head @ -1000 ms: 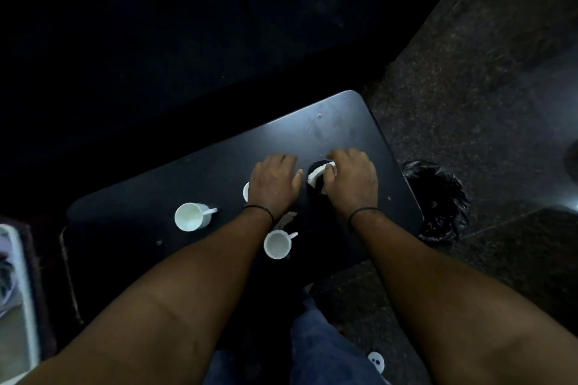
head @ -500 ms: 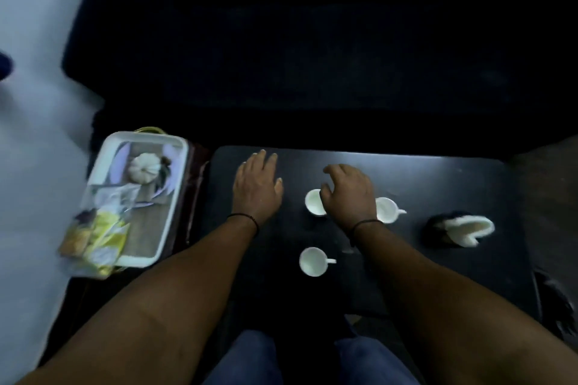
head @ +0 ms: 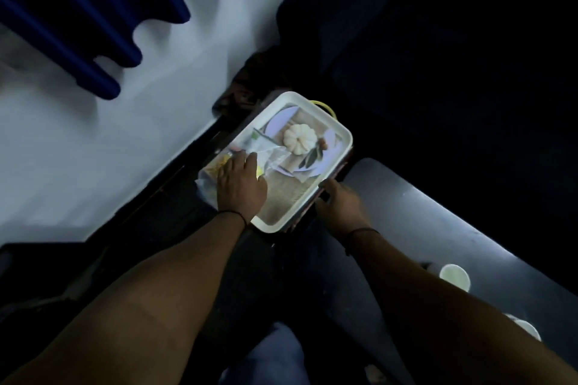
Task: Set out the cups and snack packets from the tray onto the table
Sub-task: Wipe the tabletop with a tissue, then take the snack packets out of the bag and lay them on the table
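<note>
Packet step in hand. Left hand (head: 240,187) is laid flat on the snack packets (head: 262,155) in the tray (head: 339,131), grasp not confirmed. Right hand (head: 339,205) is closed on the tray's near edge. Cups (head: 455,277) are already set on the tabletop (head: 406,216) beside the tray. Next: packets to be pinched, lifted, carried across.

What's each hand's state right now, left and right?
Left hand: lying on the snack packets in the tray; a closed grip cannot be told.
Right hand: at the tray's near edge; grip cannot be told.
</note>
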